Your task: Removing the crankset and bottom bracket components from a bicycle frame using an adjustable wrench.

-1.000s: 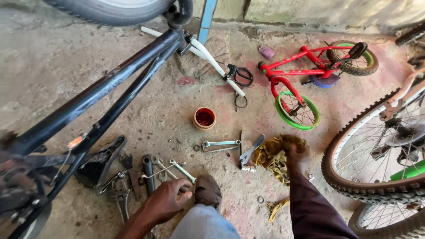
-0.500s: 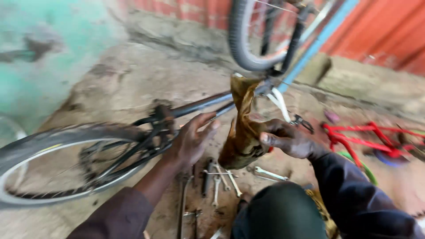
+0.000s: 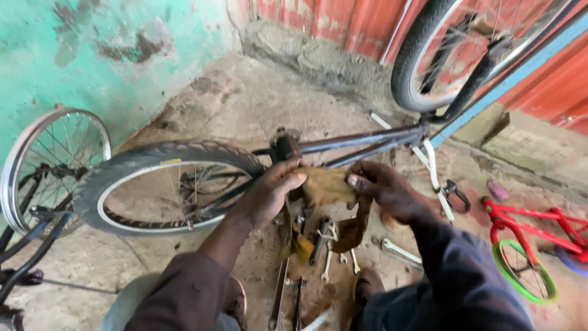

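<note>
A dirty yellow-brown rag point(image 3: 324, 205) is stretched between both of my hands over the frame of a black bicycle point(image 3: 355, 144) lying upside down. My left hand point(image 3: 269, 193) grips the rag's left end next to the crank area. My right hand point(image 3: 383, 190) pinches its right end. The bicycle's black-tyred wheel point(image 3: 165, 190) sits just left of my left hand. Below the rag, several wrenches point(image 3: 327, 245) lie on the concrete floor between my knees.
A second wheel with a silver rim point(image 3: 43, 165) stands at the left by the green wall. Another black tyre point(image 3: 447, 55) rises at the top right before a red corrugated wall. A small red bicycle with a green tyre point(image 3: 527, 245) lies at the right.
My view swung from the floor tools up to the bicycle frame. My right hand lifted the rag off the floor, and now both hands hold it spread across the frame.
</note>
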